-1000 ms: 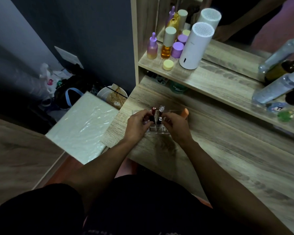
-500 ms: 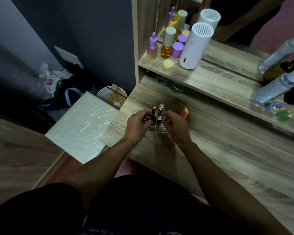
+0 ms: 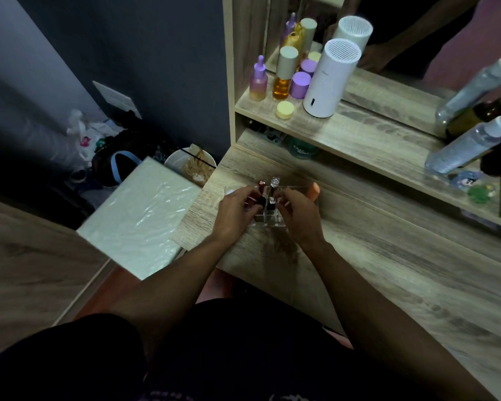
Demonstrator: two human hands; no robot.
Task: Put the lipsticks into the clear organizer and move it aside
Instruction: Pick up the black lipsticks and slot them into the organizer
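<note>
The clear organizer (image 3: 268, 222) stands on the wooden desk (image 3: 373, 256) near its left edge. Upright in its back slots are a red-topped lipstick (image 3: 261, 185) and a silver-capped lipstick (image 3: 274, 183). My left hand (image 3: 233, 212) reaches in from the left, fingertips pinched on a dark lipstick (image 3: 261, 201) in a slot. From the right, my right hand (image 3: 300, 217) curls its fingers around a small silver-topped lipstick (image 3: 271, 202) beside it. A peach-coloured item (image 3: 313, 191) sticks up behind my right hand.
On a raised shelf (image 3: 359, 134) behind stand a white cylinder device (image 3: 329, 79), purple and amber bottles (image 3: 284, 73), a yellow jar (image 3: 285, 110) and clear spray bottles (image 3: 472, 140). A mirror is at the back. Left of the desk are a white padded board (image 3: 139, 215) and a bowl (image 3: 190, 164).
Both hands stay over the organizer with only small finger shifts. The silver-capped lipstick sits slightly higher in the frame than one second ago.
</note>
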